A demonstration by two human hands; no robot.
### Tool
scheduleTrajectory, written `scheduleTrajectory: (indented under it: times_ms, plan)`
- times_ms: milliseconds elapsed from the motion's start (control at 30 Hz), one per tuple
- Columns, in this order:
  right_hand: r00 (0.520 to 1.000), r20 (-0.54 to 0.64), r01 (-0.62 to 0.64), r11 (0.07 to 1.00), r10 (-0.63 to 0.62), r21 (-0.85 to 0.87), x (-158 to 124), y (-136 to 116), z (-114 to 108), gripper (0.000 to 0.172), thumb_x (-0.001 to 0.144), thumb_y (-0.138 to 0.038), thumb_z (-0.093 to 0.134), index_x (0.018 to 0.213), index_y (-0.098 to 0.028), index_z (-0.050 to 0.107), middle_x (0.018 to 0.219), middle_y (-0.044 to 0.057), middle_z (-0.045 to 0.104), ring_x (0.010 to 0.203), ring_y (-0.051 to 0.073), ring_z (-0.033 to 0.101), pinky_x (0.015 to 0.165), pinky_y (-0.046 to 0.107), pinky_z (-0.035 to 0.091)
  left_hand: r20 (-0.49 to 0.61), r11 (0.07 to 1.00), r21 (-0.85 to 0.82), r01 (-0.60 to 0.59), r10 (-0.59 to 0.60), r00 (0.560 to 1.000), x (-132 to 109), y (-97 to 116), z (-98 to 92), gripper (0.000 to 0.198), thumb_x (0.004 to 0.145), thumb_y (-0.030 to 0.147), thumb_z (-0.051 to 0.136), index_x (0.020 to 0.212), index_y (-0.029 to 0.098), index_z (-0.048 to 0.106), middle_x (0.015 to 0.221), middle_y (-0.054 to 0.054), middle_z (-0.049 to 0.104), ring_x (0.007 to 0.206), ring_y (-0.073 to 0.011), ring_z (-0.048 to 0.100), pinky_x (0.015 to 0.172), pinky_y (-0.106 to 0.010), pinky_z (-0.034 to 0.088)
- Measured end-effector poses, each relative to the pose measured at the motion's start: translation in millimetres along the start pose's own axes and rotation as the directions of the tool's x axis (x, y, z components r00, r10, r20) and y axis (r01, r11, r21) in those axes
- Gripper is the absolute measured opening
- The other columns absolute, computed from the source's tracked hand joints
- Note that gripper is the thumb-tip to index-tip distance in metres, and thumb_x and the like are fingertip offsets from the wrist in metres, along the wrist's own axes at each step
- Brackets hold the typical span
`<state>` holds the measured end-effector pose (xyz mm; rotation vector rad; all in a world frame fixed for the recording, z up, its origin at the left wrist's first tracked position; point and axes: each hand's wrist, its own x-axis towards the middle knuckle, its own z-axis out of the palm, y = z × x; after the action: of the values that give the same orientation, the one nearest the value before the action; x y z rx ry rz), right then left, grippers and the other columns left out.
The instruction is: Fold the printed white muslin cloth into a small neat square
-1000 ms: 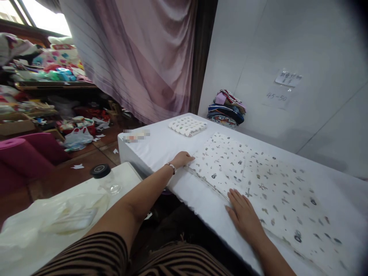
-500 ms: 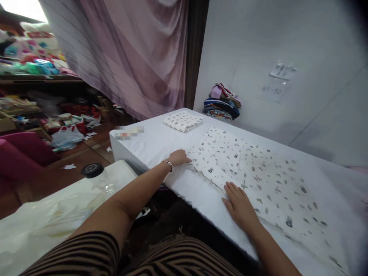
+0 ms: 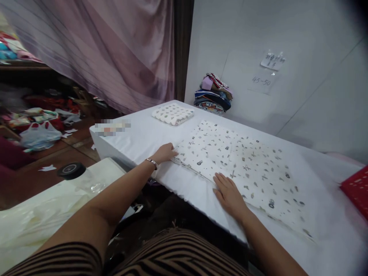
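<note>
A white cloth printed with small dark motifs (image 3: 255, 174) lies folded in layers along the table. At its near left corner my left hand (image 3: 166, 152), with a bracelet at the wrist, is closed, thumb and fingers on the cloth's edge. My right hand (image 3: 229, 195) rests flat on the near edge of the same cloth, fingers stretched out. Beyond the left hand, a smaller folded bundle of similar printed cloth (image 3: 173, 114) sits near the table's far side.
The table has a white cover (image 3: 138, 134). Folded fabrics (image 3: 212, 96) are stacked by the wall. At the right edge is a red plastic basket (image 3: 358, 191). A black-lidded clear jar (image 3: 71, 170) stands on a side surface at left. A pink curtain (image 3: 129, 50) hangs behind.
The view has turned slightly right, bringing the red basket into sight. Both hands stay at about the same places on the cloth, and its near edge looks flatter.
</note>
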<state>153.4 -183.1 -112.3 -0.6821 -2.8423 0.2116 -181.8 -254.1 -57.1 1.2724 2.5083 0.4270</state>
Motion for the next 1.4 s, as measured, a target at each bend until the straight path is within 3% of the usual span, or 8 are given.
scheduleTrajectory:
  times_ms: [100, 167, 300, 367, 433, 767, 1100, 1400]
  plan:
    - [1.0, -0.021, 0.006, 0.999, -0.006, 0.034, -1, 2, 2, 0.047, 0.094, -0.036, 0.036, 0.137, -0.019, 0.042, 0.144, 0.009, 0.037, 0.135, 0.024, 0.029, 0.109, 0.048, 0.027, -0.148, 0.999, 0.04, -0.026, 0.032, 0.989, -9, 4, 5.3, 0.043, 0.079, 0.041, 0.06, 0.113, 0.014, 0.052, 0.109, -0.013, 0.06, 0.097, -0.0265, 0.057, 0.075, -0.032, 0.044]
    - [0.999, -0.041, 0.009, 0.996, -0.006, 0.085, -2, 4, 2, 0.048, 0.094, -0.037, 0.038, 0.138, -0.019, 0.04, 0.143, 0.009, 0.039, 0.134, 0.024, 0.031, 0.108, 0.049, 0.029, -0.289, 0.982, 0.091, -0.168, 0.187, 0.939, -20, 11, 12.1, 0.035, 0.083, 0.039, 0.057, 0.11, 0.016, 0.054, 0.11, -0.011, 0.059, 0.099, -0.0253, 0.056, 0.078, -0.033, 0.043]
    - [0.987, -0.157, -0.001, 0.977, 0.035, 0.212, 3, 7, -5, 0.043, 0.091, -0.035, 0.043, 0.131, -0.019, 0.049, 0.134, 0.01, 0.05, 0.125, 0.025, 0.044, 0.103, 0.047, 0.037, -0.218, 0.703, 0.104, -0.704, 0.707, 0.673, -43, 37, 34.1, 0.015, 0.086, 0.032, 0.056, 0.094, 0.019, 0.06, 0.099, -0.005, 0.061, 0.094, -0.019, 0.055, 0.083, -0.031, 0.041]
    - [0.978, -0.198, -0.011, 0.971, 0.059, 0.237, 8, 7, -13, 0.032, 0.089, -0.031, 0.046, 0.116, -0.02, 0.06, 0.122, 0.009, 0.059, 0.114, 0.025, 0.052, 0.098, 0.045, 0.041, -0.155, 0.549, 0.06, -0.834, 0.83, 0.535, -50, 51, 44.3, 0.012, 0.087, 0.029, 0.056, 0.091, 0.019, 0.062, 0.097, -0.004, 0.062, 0.092, -0.0176, 0.055, 0.083, -0.031, 0.041]
    - [0.98, -0.19, -0.019, 0.974, 0.063, 0.224, 13, 5, -19, 0.023, 0.087, -0.026, 0.049, 0.102, -0.021, 0.065, 0.108, 0.007, 0.064, 0.101, 0.023, 0.056, 0.091, 0.043, 0.044, -0.135, 0.492, 0.043, -0.87, 0.865, 0.483, -51, 61, 51.3, 0.01, 0.088, 0.026, 0.055, 0.087, 0.019, 0.062, 0.093, -0.003, 0.062, 0.088, -0.0168, 0.055, 0.079, -0.03, 0.041]
    - [0.98, -0.188, -0.012, 0.962, 0.065, 0.271, 14, -2, -16, 0.022, 0.092, -0.023, 0.045, 0.095, -0.021, 0.066, 0.093, 0.006, 0.062, 0.089, 0.019, 0.054, 0.08, 0.034, 0.045, -0.112, 0.493, -0.012, -0.87, 0.864, 0.491, -42, 64, 60.7, 0.023, 0.094, 0.026, 0.044, 0.08, 0.019, 0.061, 0.082, -0.002, 0.061, 0.079, -0.0147, 0.054, 0.072, -0.027, 0.041]
    - [0.952, -0.305, 0.045, 0.99, -0.002, 0.135, 13, -2, -7, 0.027, 0.093, -0.023, 0.04, 0.098, -0.02, 0.066, 0.09, 0.008, 0.061, 0.083, 0.021, 0.053, 0.074, 0.036, 0.044, -0.054, 0.397, 0.254, -0.882, 0.916, 0.396, -47, 67, 59.1, 0.028, 0.095, 0.017, 0.035, 0.079, 0.018, 0.058, 0.086, -0.003, 0.06, 0.082, -0.0162, 0.049, 0.073, -0.03, 0.04]
    - [0.966, -0.256, 0.067, 0.995, -0.047, 0.069, 13, -5, -8, 0.024, 0.092, -0.024, 0.043, 0.097, -0.018, 0.065, 0.091, 0.009, 0.06, 0.084, 0.021, 0.052, 0.076, 0.037, 0.043, -0.042, 0.372, 0.217, -0.903, 0.927, 0.372, -49, 67, 59.7, 0.028, 0.094, 0.018, 0.038, 0.072, 0.018, 0.055, 0.08, -0.003, 0.058, 0.078, -0.0163, 0.047, 0.069, -0.031, 0.038]
